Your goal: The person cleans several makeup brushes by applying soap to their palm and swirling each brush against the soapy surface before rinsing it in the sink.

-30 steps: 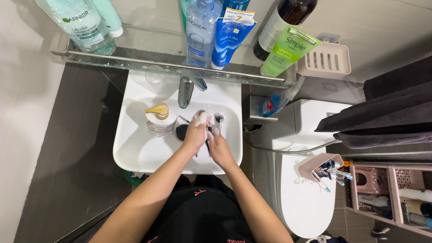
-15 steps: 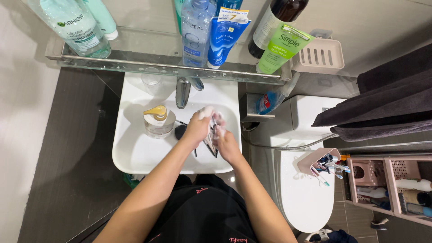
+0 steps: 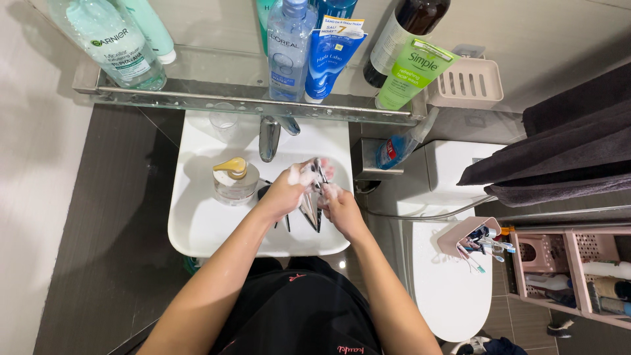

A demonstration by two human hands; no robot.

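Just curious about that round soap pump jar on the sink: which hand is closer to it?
Left. The left hand is just right of the soap pump jar, not touching; the right hand is farther right, beyond the metal tools.

Since a second ago your left hand [image 3: 289, 190] has shifted from directly below the tap [image 3: 268, 137] to slightly right of it, and its foam-covered fingers now wrap over the upper end of the metal tool [image 3: 311, 204]. Your right hand [image 3: 338, 205] has slid further right of the tap and now grips the tool from the side instead of lying against the left hand. The tool, previously mostly covered, now shows its pointed ends hanging below both hands.
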